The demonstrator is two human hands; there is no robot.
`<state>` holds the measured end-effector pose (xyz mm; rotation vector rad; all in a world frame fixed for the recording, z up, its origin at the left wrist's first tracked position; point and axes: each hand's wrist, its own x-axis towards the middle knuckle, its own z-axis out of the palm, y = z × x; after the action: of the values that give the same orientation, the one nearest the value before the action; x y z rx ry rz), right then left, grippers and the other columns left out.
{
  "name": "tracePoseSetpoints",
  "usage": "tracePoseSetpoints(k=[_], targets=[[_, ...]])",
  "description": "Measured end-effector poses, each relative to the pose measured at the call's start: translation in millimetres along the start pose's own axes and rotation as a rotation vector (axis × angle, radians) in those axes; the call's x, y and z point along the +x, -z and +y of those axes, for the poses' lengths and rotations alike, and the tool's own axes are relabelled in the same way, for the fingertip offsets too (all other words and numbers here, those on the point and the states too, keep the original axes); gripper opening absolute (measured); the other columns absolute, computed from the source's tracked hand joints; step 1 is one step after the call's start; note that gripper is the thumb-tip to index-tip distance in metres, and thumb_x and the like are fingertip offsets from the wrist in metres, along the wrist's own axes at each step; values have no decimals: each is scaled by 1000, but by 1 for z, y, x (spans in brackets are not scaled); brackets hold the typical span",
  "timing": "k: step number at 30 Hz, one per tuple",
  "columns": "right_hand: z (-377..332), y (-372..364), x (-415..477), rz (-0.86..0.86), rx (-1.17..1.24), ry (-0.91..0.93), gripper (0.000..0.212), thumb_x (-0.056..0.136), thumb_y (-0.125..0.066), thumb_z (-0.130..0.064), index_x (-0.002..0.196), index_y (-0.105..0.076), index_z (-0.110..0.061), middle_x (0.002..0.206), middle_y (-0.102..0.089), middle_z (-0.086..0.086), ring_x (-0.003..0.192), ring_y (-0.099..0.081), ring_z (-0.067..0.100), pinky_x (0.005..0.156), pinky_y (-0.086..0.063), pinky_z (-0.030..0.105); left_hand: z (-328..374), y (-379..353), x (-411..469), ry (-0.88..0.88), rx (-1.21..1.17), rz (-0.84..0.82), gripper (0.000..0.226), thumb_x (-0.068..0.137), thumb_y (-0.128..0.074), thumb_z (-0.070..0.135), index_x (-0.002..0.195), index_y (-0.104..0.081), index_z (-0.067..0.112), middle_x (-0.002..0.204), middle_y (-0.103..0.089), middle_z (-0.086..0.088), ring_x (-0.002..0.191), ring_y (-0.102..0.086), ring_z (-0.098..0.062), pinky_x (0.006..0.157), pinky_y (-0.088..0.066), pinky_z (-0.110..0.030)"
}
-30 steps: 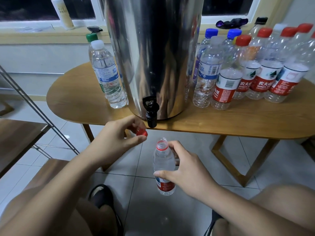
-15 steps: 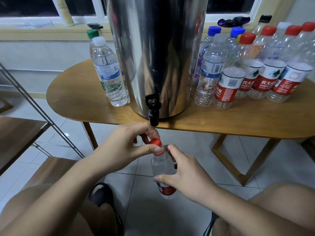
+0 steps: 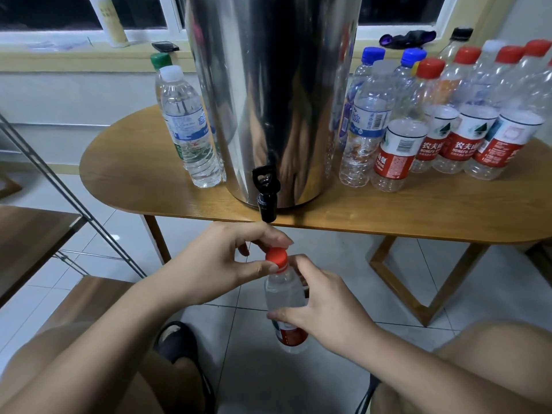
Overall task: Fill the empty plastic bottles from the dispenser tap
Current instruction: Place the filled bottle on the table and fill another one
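Wood table point(image 3: 134, 174) holds the tank point(image 3: 268, 85) and tap point(image 3: 266, 201). Below the tap, the right hand point(image 3: 325, 312) grips the bottle point(image 3: 283, 294). The cap point(image 3: 276, 257) was off a second ago; now the left hand point(image 3: 221, 264) pinches it on top. Filling looks done.

A rounded wooden bench point(image 3: 125, 171) stood on pale floor tiles point(image 3: 343, 258) beneath dark windows point(image 3: 397, 8) and a yellowish sill point(image 3: 74, 59).

The red-labelled bottles point(image 3: 461, 147) on the worktop point(image 3: 418, 210) read 农夫山 and NONGFU, the nearest bottle point(image 3: 394, 156) reads SPRING sideways, and the blue-labelled bottle point(image 3: 366, 121) bears 水.
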<state>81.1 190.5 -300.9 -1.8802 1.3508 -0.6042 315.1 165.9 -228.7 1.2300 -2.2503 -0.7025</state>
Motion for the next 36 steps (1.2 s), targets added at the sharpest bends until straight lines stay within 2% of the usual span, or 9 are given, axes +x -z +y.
tracePoseSetpoints(k=[6,13,16,19,21,24,26,31,36], targets=[[-4,3,1,14,57,-11,62,73,-96,-48,121,-55,-46,109,-72,-20,103,-69,1,90,-62,36,3,-1,1,-42,66,27,28,99,-79,36,127,-78,39,114,-75,22,104,-70,-6,77,-51,-20],[-7,4,0,4,14,43,68,72,-95,-55,125,-54,-44,111,-72,-18,101,-70,4,89,-61,37,3,2,2,28,59,103,32,78,-90,54,97,-78,32,91,-75,17,86,-67,-6,68,-43,-10],[-7,4,0,5,27,48,66,72,-96,-53,124,-55,-44,110,-73,-18,102,-71,4,89,-61,37,3,4,2,23,23,55,27,83,-89,46,104,-80,33,99,-77,18,94,-69,-3,72,-44,-10],[-7,5,0,4,38,51,70,73,-96,-51,130,-55,-46,113,-72,-20,106,-70,2,92,-62,35,4,7,2,15,-32,-74,29,94,-83,33,122,-78,38,118,-76,23,113,-70,-8,84,-52,-22],[-9,5,0,-2,35,53,69,74,-95,-53,129,-54,-45,113,-71,-21,106,-69,2,92,-62,35,3,6,1,21,-30,-71,34,93,-83,39,126,-77,40,121,-75,25,117,-70,-8,86,-53,-27],[-10,5,0,-13,32,50,63,73,-95,-55,120,-55,-41,110,-71,-18,103,-69,4,89,-62,37,1,2,0,17,40,50,40,82,-85,59,115,-78,38,110,-76,20,107,-70,-7,79,-51,-25],[-11,5,-1,-12,32,53,61,73,-95,-54,118,-56,-41,109,-70,-18,102,-69,3,88,-62,37,1,-2,1,-12,75,83,36,82,-84,62,105,-78,36,98,-74,16,97,-68,-8,75,-47,-19],[-11,6,-1,2,39,53,62,70,-98,-52,116,-56,-44,108,-70,-21,101,-69,1,86,-62,35,6,1,2,-20,88,11,21,94,-81,48,113,-78,39,102,-72,21,98,-67,-7,80,-49,-23],[-10,7,-1,22,27,64,75,69,-98,-50,131,-55,-47,112,-69,-25,107,-66,-2,90,-61,29,10,1,3,-26,3,-81,32,98,-82,27,126,-77,41,117,-74,25,109,-70,-7,89,-54,-29]])
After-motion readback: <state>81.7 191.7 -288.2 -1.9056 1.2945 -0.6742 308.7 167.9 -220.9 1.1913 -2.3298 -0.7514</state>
